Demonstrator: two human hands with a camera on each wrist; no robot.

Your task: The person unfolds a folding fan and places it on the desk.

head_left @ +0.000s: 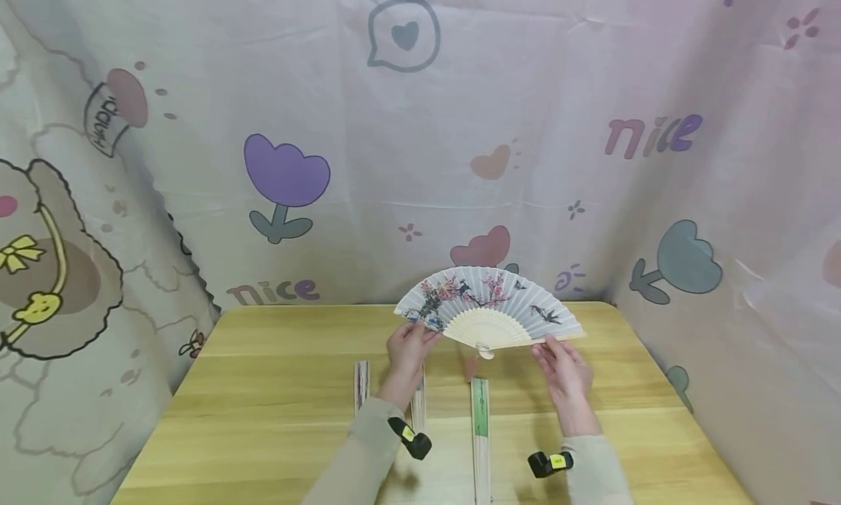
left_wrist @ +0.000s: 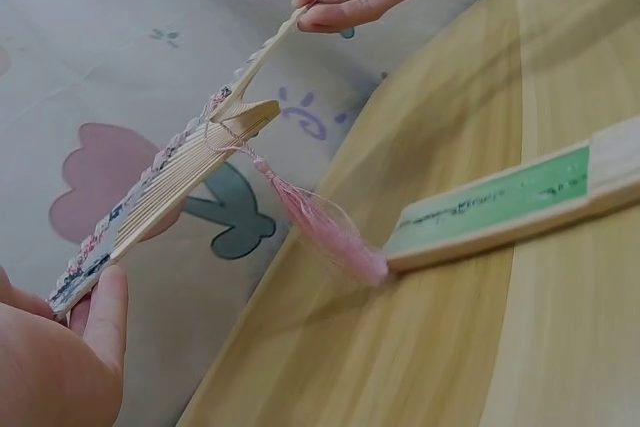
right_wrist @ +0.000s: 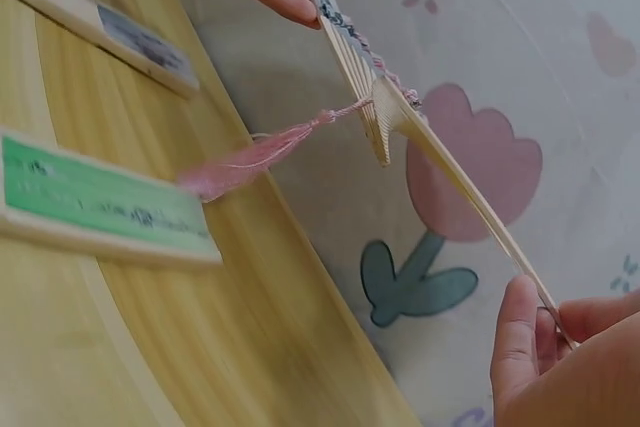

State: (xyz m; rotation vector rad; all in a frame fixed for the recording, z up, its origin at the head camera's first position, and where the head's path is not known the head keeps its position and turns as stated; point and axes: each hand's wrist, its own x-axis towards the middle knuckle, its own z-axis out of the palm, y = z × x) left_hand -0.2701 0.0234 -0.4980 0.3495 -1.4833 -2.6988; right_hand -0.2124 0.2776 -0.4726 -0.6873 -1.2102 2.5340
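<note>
A folding fan (head_left: 489, 311) is spread wide above the far part of the table, its pale cloth painted with pink blossoms and dark birds. My left hand (head_left: 407, 355) pinches its left end rib between thumb and fingers. At the opposite end my right hand (head_left: 566, 374) pinches the other outer rib. From the fan's pivot dangles a pink tassel (left_wrist: 325, 232), hanging near the end of a closed green fan (head_left: 481, 417) that lies on the table. Both wrist views show the spread fan nearly edge-on.
Two more closed fans, one dark-patterned (head_left: 361, 384) and one partly behind my left forearm (head_left: 418, 403), lie left of the green one. The wooden table (head_left: 263, 388) ends at a printed curtain (head_left: 368, 125), which also hangs along both sides.
</note>
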